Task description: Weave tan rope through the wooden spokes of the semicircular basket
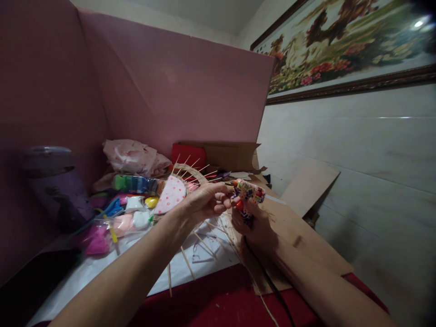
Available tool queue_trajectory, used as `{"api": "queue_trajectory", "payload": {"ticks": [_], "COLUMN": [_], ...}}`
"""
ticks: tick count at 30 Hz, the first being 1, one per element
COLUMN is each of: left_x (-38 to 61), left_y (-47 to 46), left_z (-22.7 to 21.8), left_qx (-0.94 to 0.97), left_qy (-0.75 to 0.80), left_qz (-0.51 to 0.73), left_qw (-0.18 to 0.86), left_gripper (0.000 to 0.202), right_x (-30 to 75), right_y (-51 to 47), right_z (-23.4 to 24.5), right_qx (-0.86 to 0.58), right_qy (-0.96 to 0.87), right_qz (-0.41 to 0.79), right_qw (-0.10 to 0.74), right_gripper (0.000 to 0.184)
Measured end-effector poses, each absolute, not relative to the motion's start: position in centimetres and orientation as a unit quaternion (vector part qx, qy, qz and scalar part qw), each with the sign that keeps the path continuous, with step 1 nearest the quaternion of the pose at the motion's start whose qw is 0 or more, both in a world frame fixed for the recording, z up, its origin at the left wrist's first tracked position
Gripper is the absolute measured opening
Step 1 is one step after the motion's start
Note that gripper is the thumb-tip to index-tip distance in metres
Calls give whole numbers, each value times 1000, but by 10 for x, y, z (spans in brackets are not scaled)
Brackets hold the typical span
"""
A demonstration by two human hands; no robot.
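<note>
My right hand [254,225] is wrapped round the grip of a flower-patterned glue gun [248,193], whose black cord [269,281] runs back along my forearm. My left hand [207,200] is closed in a pinch at the gun's nozzle end, holding something too small to make out. Under my left hand lies a half-woven wicker piece [190,172] with thin sticks fanning outward. Loose sticks [204,243] lie on the white sheet [190,268] below both hands.
Bags of coloured clay [127,218] and a pink dotted heart shape [170,195] lie at left. A purple container [51,181] stands at far left. Pink boards [163,91] wall the back, with a red box [189,154] and cardboard [231,154]. Cardboard sheets [306,236] lie to the right.
</note>
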State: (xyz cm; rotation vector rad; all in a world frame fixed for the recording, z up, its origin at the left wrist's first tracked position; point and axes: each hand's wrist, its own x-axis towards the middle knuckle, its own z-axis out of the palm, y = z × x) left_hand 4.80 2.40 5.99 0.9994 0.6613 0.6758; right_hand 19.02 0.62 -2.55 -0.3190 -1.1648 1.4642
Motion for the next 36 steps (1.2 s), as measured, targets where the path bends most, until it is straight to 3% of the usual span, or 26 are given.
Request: {"api": "queue_trajectory", "payload": {"ticks": [6, 21, 27, 36], "left_x": [47, 35, 37, 45], "left_y": [27, 44, 35, 34], "left_z": [60, 49, 55, 49], "left_qx": [484, 546, 582, 620], "left_qy": [303, 201, 190, 240], "left_qz": [307, 309, 285, 345], "left_qw": [762, 752, 737, 662], "left_gripper": [27, 10, 19, 28], "right_x": [190, 191, 190, 190], "right_y": [5, 5, 6, 5], "right_z": [-23, -19, -23, -22], "right_qx": [-152, -141, -136, -144], "right_qy": [-496, -439, -459, -455], "right_qz": [623, 644, 652, 635], "right_qw": [586, 611, 588, 608], "right_gripper": [29, 31, 32, 34]}}
